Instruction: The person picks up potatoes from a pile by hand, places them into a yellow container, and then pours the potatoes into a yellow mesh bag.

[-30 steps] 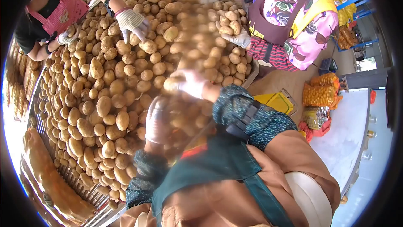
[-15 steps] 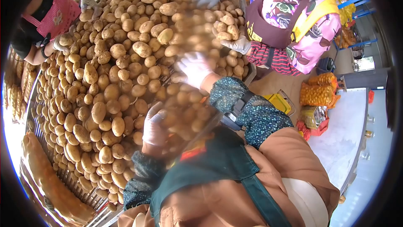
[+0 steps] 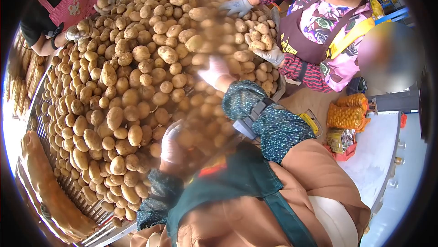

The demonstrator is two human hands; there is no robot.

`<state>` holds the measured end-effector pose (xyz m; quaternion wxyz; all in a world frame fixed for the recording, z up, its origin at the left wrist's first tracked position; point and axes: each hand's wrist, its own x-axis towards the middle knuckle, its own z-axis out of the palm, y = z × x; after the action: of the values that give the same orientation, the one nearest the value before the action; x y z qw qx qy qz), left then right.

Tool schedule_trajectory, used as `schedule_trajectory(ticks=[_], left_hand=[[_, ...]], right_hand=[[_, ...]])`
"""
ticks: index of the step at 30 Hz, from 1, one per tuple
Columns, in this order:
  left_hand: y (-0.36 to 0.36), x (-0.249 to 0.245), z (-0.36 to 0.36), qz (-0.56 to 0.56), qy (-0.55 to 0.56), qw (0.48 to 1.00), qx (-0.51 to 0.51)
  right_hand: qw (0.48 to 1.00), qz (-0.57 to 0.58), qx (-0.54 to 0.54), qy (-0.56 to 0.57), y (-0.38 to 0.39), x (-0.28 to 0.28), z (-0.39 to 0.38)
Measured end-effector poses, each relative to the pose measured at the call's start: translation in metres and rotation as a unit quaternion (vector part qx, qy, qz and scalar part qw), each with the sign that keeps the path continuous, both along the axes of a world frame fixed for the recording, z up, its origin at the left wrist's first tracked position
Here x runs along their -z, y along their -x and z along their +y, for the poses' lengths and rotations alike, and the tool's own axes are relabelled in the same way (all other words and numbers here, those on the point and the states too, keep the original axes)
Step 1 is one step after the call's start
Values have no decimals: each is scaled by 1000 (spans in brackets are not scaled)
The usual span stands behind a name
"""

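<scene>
A deep heap of potatoes (image 3: 130,97) covers a slatted metal table (image 3: 43,133) before me. My right hand (image 3: 214,71), in a pale glove, reaches over the middle of the heap with its fingers apart, and I see no potato in it. Close to my apron, my left hand (image 3: 171,144) rests at the near edge of the potatoes, gloved too, with fingers extended. A smudge on the lens blurs both hands and the potatoes between them, so the exact contact is hidden.
Across at right, a co-worker's gloved hand (image 3: 270,56) cups several potatoes; the other hand (image 3: 237,7) lies on the heap. At upper left, another co-worker's hands (image 3: 78,31) hold potatoes. Filled net bags (image 3: 346,112) and a yellow crate (image 3: 310,121) stand at right.
The view has shifted slightly. My right hand's fingers look less spread and my left hand stays near the edge. The co-worker at upper left has lifted a potato off the heap.
</scene>
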<state>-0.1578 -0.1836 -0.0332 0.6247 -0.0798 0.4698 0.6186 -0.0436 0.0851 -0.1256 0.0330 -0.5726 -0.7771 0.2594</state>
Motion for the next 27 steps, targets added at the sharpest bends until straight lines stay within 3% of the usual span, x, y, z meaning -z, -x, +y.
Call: schedule_trajectory(ticks=[2,4,7,10,15,18,20,21,23,26,27], left_hand=[[2,-8,1,-57,9,998,-17],[5,-16,3,-138,12,990,-15],[8,-4,5,-141,-5,990,-10],[7,37,5,-92,24,994,-50],[9,43,3,-93,25,995,-30],[9,33,6,-117,15,992,-32],[7,28,5,-122,24,992,-36],[7,27,5,-117,28,992,-39],[8,29,4,-116,30,992,-42],[9,33,6,-129,16,991,-31],[9,29,7,-138,12,990,-26]], right_hand=[[995,-81,6,-62,11,2,-10],[999,-38,-16,-3,5,-11,-7],[997,45,-58,29,-10,-11,-2],[983,122,-10,136,-6,-18,12],[928,178,-3,326,-2,-52,26],[921,184,-45,341,3,0,42],[888,257,-8,381,6,-28,20],[891,270,13,364,10,-13,20],[836,338,85,424,9,-53,1],[795,331,181,476,9,-125,-17],[790,349,181,471,8,-117,-13]])
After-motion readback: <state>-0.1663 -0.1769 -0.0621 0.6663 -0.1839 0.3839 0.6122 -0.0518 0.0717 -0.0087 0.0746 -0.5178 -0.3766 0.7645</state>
